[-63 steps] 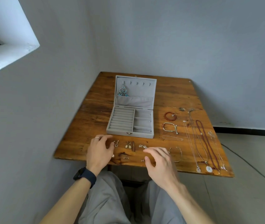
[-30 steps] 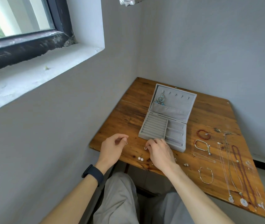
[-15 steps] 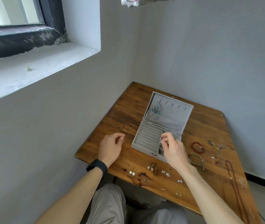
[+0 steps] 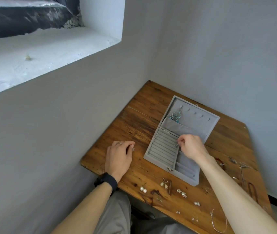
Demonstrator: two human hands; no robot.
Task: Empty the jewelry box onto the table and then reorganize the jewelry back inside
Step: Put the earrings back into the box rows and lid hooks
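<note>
Grey velvety jewelry box (image 4: 181,141) sits open on the worn wooden table (image 4: 134,122). Right hand (image 4: 191,146) pinches a tiny silver earring (image 4: 176,145) over the ridged ring rows; left hand (image 4: 118,157), resting beside the box, pinches another small piece (image 4: 133,149).

Open grey jewelry box (image 4: 161,149), earrings (image 4: 163,184) alongside

One jewelry box (image 4: 161,150), two hands (image 4: 118,158), one table (image 4: 142,108).

Grey walls (image 4: 218,48); window sill (image 4: 41,53) (pale, rough).
</note>
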